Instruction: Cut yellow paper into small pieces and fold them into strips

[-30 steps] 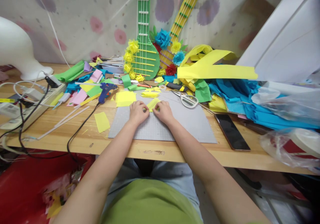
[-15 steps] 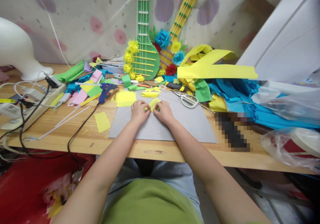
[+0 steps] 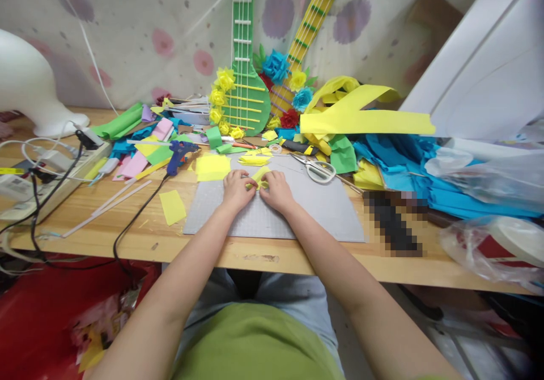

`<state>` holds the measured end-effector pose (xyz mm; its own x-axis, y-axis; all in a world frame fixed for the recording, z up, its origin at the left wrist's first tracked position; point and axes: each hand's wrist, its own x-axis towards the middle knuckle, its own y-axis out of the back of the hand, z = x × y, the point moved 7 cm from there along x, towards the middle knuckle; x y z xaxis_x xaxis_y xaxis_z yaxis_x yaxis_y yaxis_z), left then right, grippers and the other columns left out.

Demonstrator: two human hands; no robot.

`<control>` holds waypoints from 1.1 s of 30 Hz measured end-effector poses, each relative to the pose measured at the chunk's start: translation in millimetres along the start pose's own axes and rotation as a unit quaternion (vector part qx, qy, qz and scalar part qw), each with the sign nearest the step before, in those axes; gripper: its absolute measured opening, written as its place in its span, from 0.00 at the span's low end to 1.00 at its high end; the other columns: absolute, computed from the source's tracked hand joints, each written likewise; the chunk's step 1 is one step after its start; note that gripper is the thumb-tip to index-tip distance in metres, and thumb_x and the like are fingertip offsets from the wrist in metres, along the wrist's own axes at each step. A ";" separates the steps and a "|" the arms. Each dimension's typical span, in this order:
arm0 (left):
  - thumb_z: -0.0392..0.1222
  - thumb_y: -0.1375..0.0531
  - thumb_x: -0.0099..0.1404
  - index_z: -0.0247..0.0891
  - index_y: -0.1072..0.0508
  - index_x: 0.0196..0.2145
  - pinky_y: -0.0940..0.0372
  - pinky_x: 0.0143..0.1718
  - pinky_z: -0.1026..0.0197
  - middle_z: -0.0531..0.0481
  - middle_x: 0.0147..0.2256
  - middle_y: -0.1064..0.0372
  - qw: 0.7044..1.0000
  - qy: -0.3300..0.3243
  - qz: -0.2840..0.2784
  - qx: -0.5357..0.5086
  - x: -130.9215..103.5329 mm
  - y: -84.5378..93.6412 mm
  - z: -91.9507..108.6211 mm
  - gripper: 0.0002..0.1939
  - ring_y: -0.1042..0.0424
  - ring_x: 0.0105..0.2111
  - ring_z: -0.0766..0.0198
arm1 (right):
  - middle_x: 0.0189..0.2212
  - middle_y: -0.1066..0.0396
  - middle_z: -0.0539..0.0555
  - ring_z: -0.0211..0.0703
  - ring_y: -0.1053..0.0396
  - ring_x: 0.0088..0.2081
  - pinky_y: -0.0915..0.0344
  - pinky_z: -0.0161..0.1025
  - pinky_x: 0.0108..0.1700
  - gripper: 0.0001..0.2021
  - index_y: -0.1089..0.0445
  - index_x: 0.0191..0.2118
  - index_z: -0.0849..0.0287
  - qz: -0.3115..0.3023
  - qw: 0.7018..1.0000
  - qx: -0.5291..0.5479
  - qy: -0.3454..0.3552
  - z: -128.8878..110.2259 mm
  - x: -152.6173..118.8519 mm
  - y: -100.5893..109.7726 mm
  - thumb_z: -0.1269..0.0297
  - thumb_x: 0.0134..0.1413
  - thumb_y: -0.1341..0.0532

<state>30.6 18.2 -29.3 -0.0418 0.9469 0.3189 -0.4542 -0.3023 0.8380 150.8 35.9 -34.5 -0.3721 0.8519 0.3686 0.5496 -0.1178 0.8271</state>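
Between my hands is a small piece of yellow crepe paper, just over the grey cutting mat. My left hand is closed, its fingertips pinching the paper's left side. From the right, my right hand grips the same piece with curled fingers. The fingers cover part of the paper. Beyond my left hand lies a stack of yellow paper squares. Folded yellow pieces rest behind the paper I hold. White-handled scissors lie to the right on the mat.
A blue glue gun with a black cord lies at left, near a power strip. A single yellow square is left of the mat. Green and yellow paper instruments lean at the back. Blue crepe paper is piled right.
Both hands stay in nearly the same place on the yellow paper. The paper piece looks narrower and tilted between the fingers, and the right fingers have shifted slightly.
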 end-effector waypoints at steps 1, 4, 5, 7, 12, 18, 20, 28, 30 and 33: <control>0.41 0.40 0.54 0.46 0.24 0.28 0.48 0.52 0.52 0.50 0.44 0.35 1.000 0.001 -0.001 -0.001 -0.1 0.1 0.0 0.05 0.42 0.50 0.56 | 0.39 0.37 0.59 0.50 0.44 0.44 0.42 0.44 0.46 0.10 0.37 0.38 0.59 0.000 1.000 0.009 0.005 0.8 -0.4 0.7 0.69 0.45 0.46; 0.41 0.40 0.53 0.46 0.24 0.28 0.48 0.51 0.52 0.50 0.43 0.35 1.000 0.002 0.000 -0.002 -0.3 -0.3 0.0 0.05 0.42 0.49 0.56 | 0.40 0.37 0.58 0.49 0.44 0.45 0.43 0.45 0.49 0.14 0.38 0.39 0.60 -0.002 0.999 0.039 0.021 3.8 -1.5 2.5 0.74 0.43 0.48; 0.41 0.40 0.53 0.46 0.24 0.28 0.48 0.51 0.52 0.50 0.43 0.35 1.000 0.002 0.001 -0.002 -0.3 -0.5 0.1 0.05 0.42 0.49 0.56 | 0.40 0.37 0.58 0.49 0.44 0.45 0.44 0.45 0.49 0.15 0.38 0.40 0.60 -0.003 0.999 0.046 0.023 5.1 -1.5 2.6 0.75 0.42 0.48; 0.42 0.40 0.54 0.45 0.24 0.28 0.48 0.52 0.52 0.49 0.42 0.34 1.000 0.003 0.006 -0.001 -0.3 -0.9 0.7 0.05 0.41 0.49 0.57 | 0.40 0.37 0.58 0.48 0.44 0.45 0.44 0.44 0.49 0.16 0.38 0.39 0.60 -0.007 0.998 0.057 0.020 7.6 -1.0 1.6 0.77 0.40 0.49; 0.48 0.38 0.52 0.44 0.25 0.27 0.48 0.51 0.52 0.49 0.42 0.34 1.000 0.009 0.015 0.001 1.3 -3.4 2.5 0.07 0.42 0.48 0.56 | 0.40 0.37 0.59 0.49 0.44 0.44 0.43 0.45 0.48 0.11 0.37 0.39 0.60 0.011 0.998 0.055 -0.028 12.9 2.1 -0.3 0.71 0.46 0.47; 0.47 0.37 0.51 0.44 0.26 0.27 0.48 0.52 0.51 0.49 0.42 0.34 1.000 0.012 0.003 0.003 3.5 -8.2 1.8 0.06 0.42 0.49 0.55 | 0.40 0.37 0.59 0.50 0.44 0.44 0.43 0.45 0.48 0.11 0.37 0.39 0.60 0.004 0.999 0.034 -0.018 9.4 2.0 -1.9 0.73 0.46 0.47; 0.44 0.38 0.52 0.45 0.25 0.28 0.48 0.52 0.50 0.49 0.43 0.35 1.000 0.010 -0.007 -0.002 3.4 -8.3 0.0 0.04 0.42 0.49 0.55 | 0.40 0.37 0.59 0.50 0.44 0.44 0.43 0.45 0.48 0.11 0.37 0.39 0.60 0.005 0.999 0.034 -0.015 9.5 1.5 -1.4 0.73 0.47 0.48; 0.26 0.48 0.50 0.45 0.26 0.34 0.44 0.51 0.54 0.50 0.44 0.33 1.000 0.000 -0.016 -0.023 2.7 4.2 -15.7 0.20 0.38 0.48 0.59 | 0.40 0.38 0.58 0.48 0.41 0.44 0.41 0.45 0.47 0.09 0.38 0.39 0.59 0.025 0.996 0.075 -0.034 12.3 1.0 1.8 0.70 0.49 0.48; 0.28 0.47 0.50 0.45 0.26 0.38 0.46 0.54 0.53 0.50 0.46 0.33 0.999 -0.028 -0.028 -0.014 2.0 4.9 -11.5 0.21 0.39 0.50 0.59 | 0.41 0.38 0.58 0.44 0.38 0.40 0.40 0.43 0.45 0.09 0.38 0.40 0.59 0.045 0.991 0.110 -0.063 16.7 0.9 6.1 0.68 0.51 0.49; 0.31 0.47 0.50 0.43 0.27 0.39 0.52 0.57 0.49 0.49 0.48 0.34 0.995 -0.086 -0.045 0.021 -1.2 4.6 0.3 0.19 0.40 0.51 0.58 | 0.43 0.39 0.59 0.42 0.35 0.36 0.38 0.43 0.43 0.10 0.39 0.41 0.59 0.063 0.981 0.133 -0.125 26.0 -0.9 11.9 0.68 0.51 0.51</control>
<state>28.8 15.6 -25.7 0.1521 0.9383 0.3105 -0.4113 -0.2256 0.8832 177.1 47.0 -36.0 -0.1114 0.9417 0.3175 0.7673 -0.1215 0.6297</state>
